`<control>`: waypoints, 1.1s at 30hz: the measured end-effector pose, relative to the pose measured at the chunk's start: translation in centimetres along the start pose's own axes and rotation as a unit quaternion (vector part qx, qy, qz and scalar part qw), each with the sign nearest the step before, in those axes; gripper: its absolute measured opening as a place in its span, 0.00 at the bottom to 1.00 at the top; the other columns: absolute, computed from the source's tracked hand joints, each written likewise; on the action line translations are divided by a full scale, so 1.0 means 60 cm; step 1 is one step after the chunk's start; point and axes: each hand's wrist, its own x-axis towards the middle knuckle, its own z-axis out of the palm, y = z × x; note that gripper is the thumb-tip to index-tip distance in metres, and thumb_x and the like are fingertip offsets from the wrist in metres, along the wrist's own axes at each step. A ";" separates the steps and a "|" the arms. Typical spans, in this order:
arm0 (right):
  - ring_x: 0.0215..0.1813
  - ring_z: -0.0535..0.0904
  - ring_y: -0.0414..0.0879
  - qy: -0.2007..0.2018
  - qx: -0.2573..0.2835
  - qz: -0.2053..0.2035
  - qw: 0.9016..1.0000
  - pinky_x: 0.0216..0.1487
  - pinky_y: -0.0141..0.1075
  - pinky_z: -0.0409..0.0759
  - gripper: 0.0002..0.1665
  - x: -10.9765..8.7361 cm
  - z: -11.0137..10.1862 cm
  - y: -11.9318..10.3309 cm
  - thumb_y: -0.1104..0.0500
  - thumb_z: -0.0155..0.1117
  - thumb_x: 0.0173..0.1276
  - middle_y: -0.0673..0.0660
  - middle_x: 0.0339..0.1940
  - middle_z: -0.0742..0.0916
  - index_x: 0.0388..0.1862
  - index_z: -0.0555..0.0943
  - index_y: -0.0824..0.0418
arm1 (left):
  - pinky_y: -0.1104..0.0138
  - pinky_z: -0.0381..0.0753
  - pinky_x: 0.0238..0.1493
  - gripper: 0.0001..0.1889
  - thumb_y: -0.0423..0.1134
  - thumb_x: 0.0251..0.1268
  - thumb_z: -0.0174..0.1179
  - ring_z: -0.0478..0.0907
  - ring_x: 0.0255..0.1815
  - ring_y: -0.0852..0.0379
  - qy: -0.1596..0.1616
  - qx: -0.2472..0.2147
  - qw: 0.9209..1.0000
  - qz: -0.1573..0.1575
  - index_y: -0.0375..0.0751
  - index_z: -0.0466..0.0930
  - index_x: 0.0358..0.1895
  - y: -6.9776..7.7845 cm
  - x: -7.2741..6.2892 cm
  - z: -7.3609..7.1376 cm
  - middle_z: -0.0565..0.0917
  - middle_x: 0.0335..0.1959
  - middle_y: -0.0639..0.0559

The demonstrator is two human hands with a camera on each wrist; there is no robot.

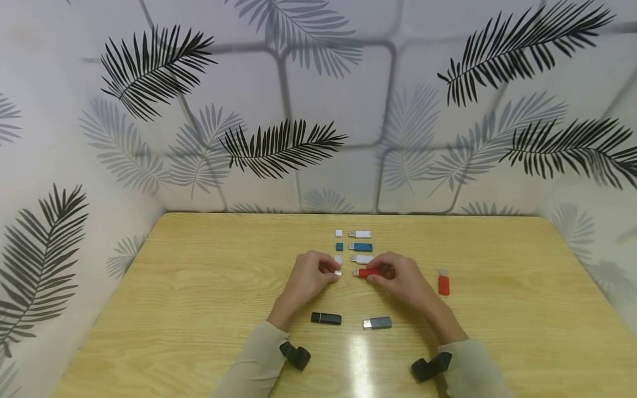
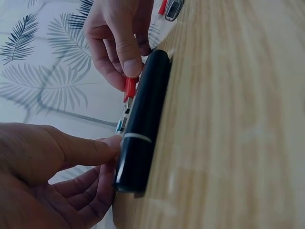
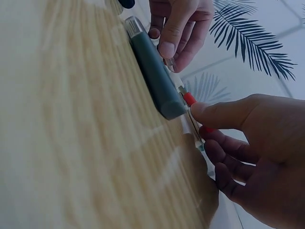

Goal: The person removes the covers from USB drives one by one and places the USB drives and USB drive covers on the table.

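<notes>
Between thumb and fingers, my left hand (image 1: 309, 276) pinches a small pale cap (image 1: 338, 273). My right hand (image 1: 402, 278) grips the rear of a red USB stick (image 1: 362, 272) lying crosswise, its metal plug toward the left hand. Beyond them, a white USB stick (image 1: 363, 234), a blue USB stick (image 1: 363, 247) and another white USB stick (image 1: 362, 258) form a column. To their left sit a white cap (image 1: 339, 233), a blue cap (image 1: 339, 246) and another white cap (image 1: 338, 259). The right wrist view shows the red stick (image 3: 189, 99) under the thumb.
Nearer the person lie a black capped USB stick (image 1: 326, 318) and a grey USB stick (image 1: 377, 323). A second red USB stick (image 1: 444, 284) is right of the right hand, plug pointing away. The wooden table (image 1: 224, 249) meets a leaf-patterned wall covering (image 1: 338, 182) at the back.
</notes>
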 end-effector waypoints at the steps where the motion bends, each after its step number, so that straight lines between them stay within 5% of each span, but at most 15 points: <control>1: 0.40 0.82 0.44 0.000 -0.002 0.001 1.000 0.43 0.37 0.83 0.12 0.000 0.002 0.001 0.65 0.75 0.66 0.53 0.42 0.87 0.48 0.87 0.60 | 0.70 0.80 0.33 0.04 0.29 0.62 0.72 0.79 0.30 0.62 0.000 0.002 1.000 -0.001 0.39 0.90 0.38 0.000 0.000 0.000 0.86 0.31 0.55; 33: 0.43 0.80 0.46 0.009 -0.043 0.003 0.999 0.45 0.42 0.80 0.12 0.000 0.008 0.001 0.65 0.74 0.66 0.52 0.43 0.86 0.48 0.89 0.59 | 0.67 0.80 0.32 0.03 0.30 0.63 0.72 0.79 0.30 0.61 -0.007 -0.008 1.000 -0.015 0.42 0.91 0.38 -0.006 0.003 0.003 0.85 0.31 0.55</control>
